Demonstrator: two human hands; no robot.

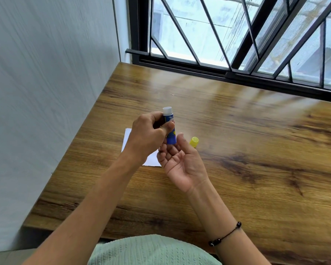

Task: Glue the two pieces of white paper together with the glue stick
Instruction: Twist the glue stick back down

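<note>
While the left hand (149, 133) grips the uncapped blue glue stick (170, 127) upright above the white paper (127, 138), the right hand (180, 161) lies loosely open, palm up, touching its base, yellow cap (194, 141) just right.

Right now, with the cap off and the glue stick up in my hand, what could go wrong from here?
1. The small yellow plastic cap lies loose on the wooden table and could be knocked away.
2. The blue glue stick with its white tip exposed is held above the table by the left hand alone; it might slip.
3. The white paper sits mostly hidden under both hands, so the open right hand could shift it.
</note>
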